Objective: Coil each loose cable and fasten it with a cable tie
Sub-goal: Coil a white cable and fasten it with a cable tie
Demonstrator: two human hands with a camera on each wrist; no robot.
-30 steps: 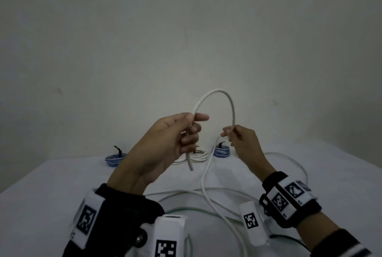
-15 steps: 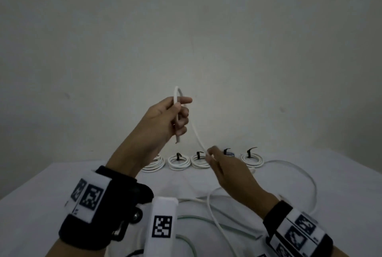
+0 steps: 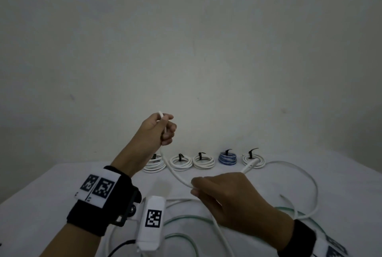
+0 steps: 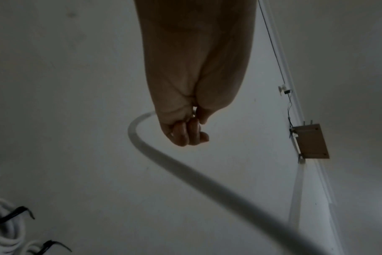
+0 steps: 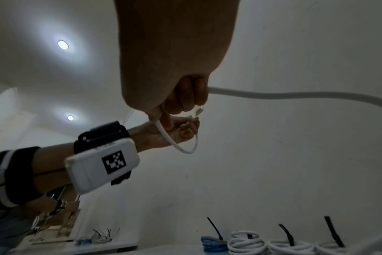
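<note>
My left hand (image 3: 165,127) is raised in front of the wall and grips one end of a loose white cable (image 3: 175,174), whose tip pokes out above the thumb. The cable drops from there to my right hand (image 3: 196,187), which holds it lower down above the table. Past that hand it runs on toward me. In the left wrist view the fingers (image 4: 185,136) are curled and the cable (image 4: 142,146) curves away below them. In the right wrist view the fingers (image 5: 185,101) are curled round the cable (image 5: 294,94).
Several coils fastened with black ties stand in a row by the wall: white coils (image 3: 180,162) and one blue coil (image 3: 227,158). A wide white cable loop (image 3: 310,182) and a greenish cable (image 3: 186,218) lie loose on the white table (image 3: 51,190).
The arch of cable between my hands is gone. My right hand has slid down the cable toward me, while my left hand stays raised holding the end.
</note>
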